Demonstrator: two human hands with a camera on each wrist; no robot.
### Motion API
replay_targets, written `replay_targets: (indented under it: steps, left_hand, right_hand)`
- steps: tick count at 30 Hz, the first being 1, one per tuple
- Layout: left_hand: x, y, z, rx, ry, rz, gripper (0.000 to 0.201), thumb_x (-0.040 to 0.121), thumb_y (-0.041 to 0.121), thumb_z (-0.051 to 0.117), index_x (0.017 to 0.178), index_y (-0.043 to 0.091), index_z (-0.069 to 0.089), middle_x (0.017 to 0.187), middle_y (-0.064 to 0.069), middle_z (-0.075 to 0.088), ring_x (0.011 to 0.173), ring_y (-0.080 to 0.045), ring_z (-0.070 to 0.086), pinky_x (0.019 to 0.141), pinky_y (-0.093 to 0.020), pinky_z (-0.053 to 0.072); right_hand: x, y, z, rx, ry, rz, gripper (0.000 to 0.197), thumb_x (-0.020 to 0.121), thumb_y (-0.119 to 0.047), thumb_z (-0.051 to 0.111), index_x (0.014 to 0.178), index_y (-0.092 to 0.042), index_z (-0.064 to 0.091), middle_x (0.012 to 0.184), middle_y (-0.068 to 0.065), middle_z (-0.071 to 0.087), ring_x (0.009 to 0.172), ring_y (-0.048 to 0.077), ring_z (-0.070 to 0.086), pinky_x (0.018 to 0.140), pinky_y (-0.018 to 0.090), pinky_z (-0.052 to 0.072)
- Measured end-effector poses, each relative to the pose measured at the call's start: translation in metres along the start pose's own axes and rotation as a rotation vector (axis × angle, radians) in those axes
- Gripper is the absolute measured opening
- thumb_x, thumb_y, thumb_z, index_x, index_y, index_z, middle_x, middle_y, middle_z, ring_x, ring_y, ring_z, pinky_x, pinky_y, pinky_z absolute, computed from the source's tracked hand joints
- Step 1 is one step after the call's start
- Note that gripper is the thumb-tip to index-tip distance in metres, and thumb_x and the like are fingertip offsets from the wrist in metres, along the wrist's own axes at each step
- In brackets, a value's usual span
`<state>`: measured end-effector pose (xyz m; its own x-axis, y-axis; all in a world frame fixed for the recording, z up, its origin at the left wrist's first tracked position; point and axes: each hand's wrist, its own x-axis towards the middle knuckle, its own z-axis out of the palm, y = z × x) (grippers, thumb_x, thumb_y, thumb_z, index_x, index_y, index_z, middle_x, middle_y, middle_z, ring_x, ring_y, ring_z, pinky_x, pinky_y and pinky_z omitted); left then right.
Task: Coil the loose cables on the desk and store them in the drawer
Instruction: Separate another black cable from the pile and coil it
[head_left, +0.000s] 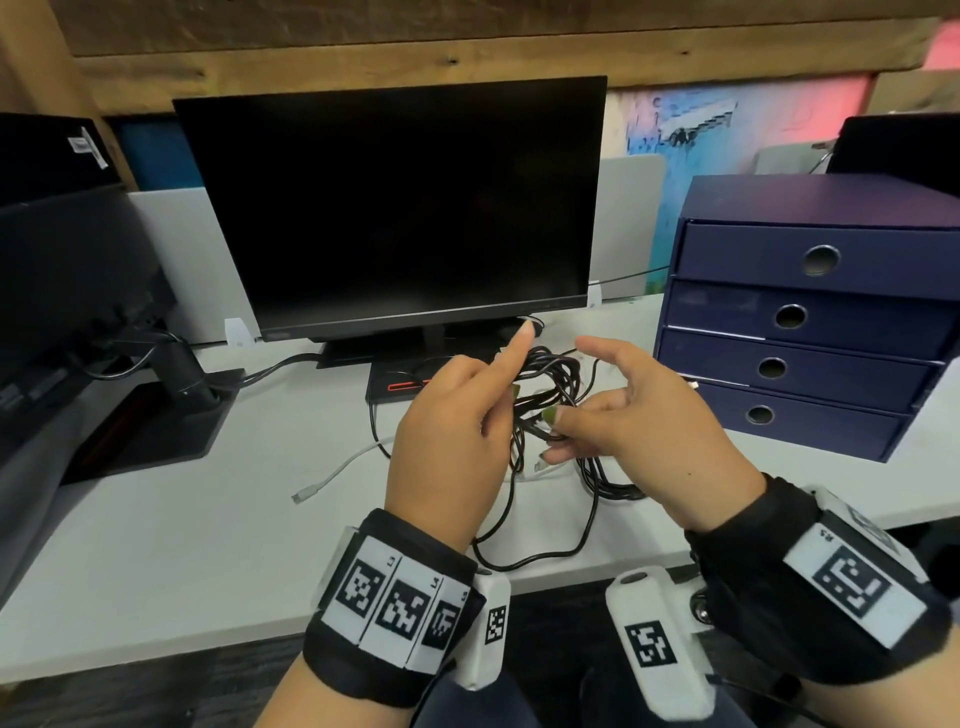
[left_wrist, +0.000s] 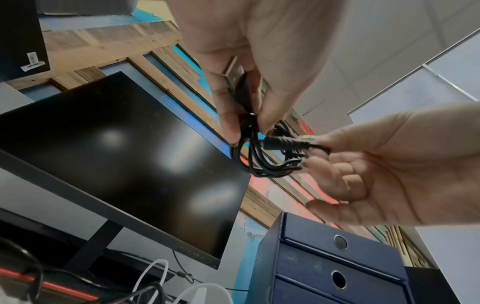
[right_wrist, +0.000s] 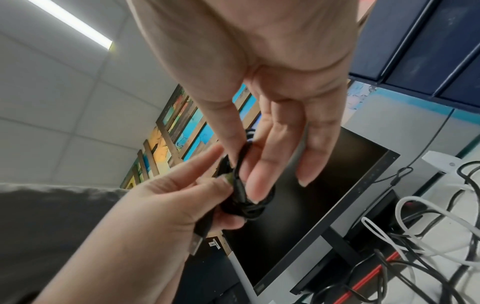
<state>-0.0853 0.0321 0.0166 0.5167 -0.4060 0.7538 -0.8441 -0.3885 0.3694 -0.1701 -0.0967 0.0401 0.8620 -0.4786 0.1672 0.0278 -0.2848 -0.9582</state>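
Observation:
A small coil of black cable hangs in the air between both hands, in front of the monitor. My left hand pinches the coil with thumb and lower fingers while its index finger points up. In the left wrist view the left hand grips the strands just below a USB plug. My right hand pinches the cable's other plug end against the coil, its other fingers spread. The right wrist view shows the right hand on the coil. More loose black cable and a white cable lie on the desk.
A navy drawer unit with several shut drawers stands at the right of the desk. A dark monitor on a stand sits behind the hands. At the left are a second monitor's base and its cables.

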Motion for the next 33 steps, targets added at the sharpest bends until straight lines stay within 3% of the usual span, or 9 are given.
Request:
replay_targets:
  steps: [2, 5, 10, 13, 17, 20, 23, 28, 33]
  left_hand:
    - [0.0, -0.003, 0.001, 0.039, -0.022, -0.038, 0.052, 0.091, 0.007, 0.059, 0.135, 0.034, 0.051, 0.079, 0.008, 0.05, 0.073, -0.006, 0.041, 0.055, -0.009, 0.033]
    - [0.0, -0.007, 0.002, 0.047, -0.048, -0.099, 0.048, 0.092, 0.009, 0.058, 0.132, 0.035, 0.054, 0.079, 0.01, 0.048, 0.068, -0.004, 0.039, 0.057, -0.006, 0.028]
    - [0.0, 0.006, 0.004, -0.026, -0.075, -0.101, 0.043, 0.093, 0.012, 0.057, 0.131, 0.032, 0.056, 0.078, 0.007, 0.047, 0.066, -0.005, 0.043, 0.057, -0.009, 0.034]
    - [0.0, 0.006, 0.004, -0.079, -0.092, -0.159, 0.038, 0.095, 0.015, 0.054, 0.128, 0.033, 0.059, 0.079, 0.002, 0.053, 0.069, -0.009, 0.047, 0.059, -0.014, 0.036]
    - [0.003, 0.01, -0.002, -0.179, -0.052, -0.203, 0.038, 0.092, 0.017, 0.056, 0.122, 0.04, 0.062, 0.066, 0.005, 0.049, 0.063, -0.009, 0.049, 0.059, -0.016, 0.042]
    - [0.006, 0.008, -0.005, -0.432, -0.025, -0.335, 0.042, 0.09, 0.012, 0.06, 0.122, 0.039, 0.06, 0.08, -0.001, 0.065, 0.071, -0.013, 0.065, 0.058, -0.014, 0.052]
    - [0.007, 0.003, -0.004, -0.517, 0.01, -0.417, 0.041, 0.09, 0.009, 0.06, 0.123, 0.034, 0.061, 0.092, -0.002, 0.07, 0.073, -0.015, 0.069, 0.057, -0.013, 0.053]
    - [0.008, -0.001, -0.006, -0.522, 0.076, -0.427, 0.039, 0.091, 0.008, 0.06, 0.124, 0.029, 0.062, 0.092, 0.0, 0.069, 0.073, -0.012, 0.069, 0.057, -0.01, 0.051]
    - [0.007, -0.013, -0.01, -0.249, -0.033, -0.261, 0.04, 0.093, 0.013, 0.056, 0.125, 0.037, 0.06, 0.082, 0.013, 0.059, 0.077, -0.009, 0.063, 0.069, -0.017, 0.05]
  right_hand:
    - [-0.002, -0.002, 0.0, -0.018, -0.011, -0.053, 0.05, 0.087, -0.01, 0.065, 0.131, -0.025, 0.046, 0.072, 0.003, 0.074, 0.068, 0.018, 0.072, 0.086, 0.037, 0.054]
    - [-0.005, -0.006, 0.002, -0.034, -0.05, -0.162, 0.041, 0.091, -0.002, 0.054, 0.125, -0.026, 0.047, 0.068, 0.005, 0.069, 0.066, 0.023, 0.069, 0.079, 0.039, 0.056]
    - [-0.011, -0.011, 0.006, -0.184, -0.207, -0.273, 0.049, 0.092, -0.003, 0.052, 0.126, -0.035, 0.039, 0.066, 0.003, 0.062, 0.059, 0.019, 0.063, 0.064, 0.023, 0.053]
    - [-0.014, -0.013, 0.005, -0.242, -0.265, -0.338, 0.053, 0.092, -0.004, 0.053, 0.128, -0.039, 0.036, 0.067, 0.004, 0.059, 0.059, 0.013, 0.058, 0.063, 0.025, 0.052]
    - [-0.016, -0.01, 0.0, -0.335, -0.308, -0.374, 0.057, 0.091, -0.004, 0.051, 0.128, -0.043, 0.032, 0.067, 0.008, 0.054, 0.06, 0.015, 0.053, 0.06, 0.025, 0.047]
    - [-0.015, -0.003, 0.003, -0.434, -0.26, -0.378, 0.054, 0.092, -0.006, 0.05, 0.13, -0.038, 0.031, 0.068, 0.006, 0.053, 0.059, 0.011, 0.048, 0.059, 0.021, 0.043]
    - [-0.018, 0.001, 0.009, -0.435, -0.252, -0.387, 0.055, 0.092, -0.007, 0.049, 0.132, -0.039, 0.028, 0.067, 0.006, 0.053, 0.059, 0.012, 0.048, 0.061, 0.029, 0.044]
    - [-0.019, -0.002, 0.008, -0.358, -0.313, -0.406, 0.059, 0.092, -0.006, 0.049, 0.134, -0.042, 0.027, 0.067, 0.003, 0.053, 0.061, 0.013, 0.051, 0.066, 0.035, 0.049]
    - [-0.007, -0.019, -0.013, -0.3, -0.162, -0.484, 0.038, 0.094, -0.008, 0.05, 0.119, -0.036, 0.044, 0.074, 0.001, 0.061, 0.068, 0.012, 0.06, 0.072, 0.028, 0.05]
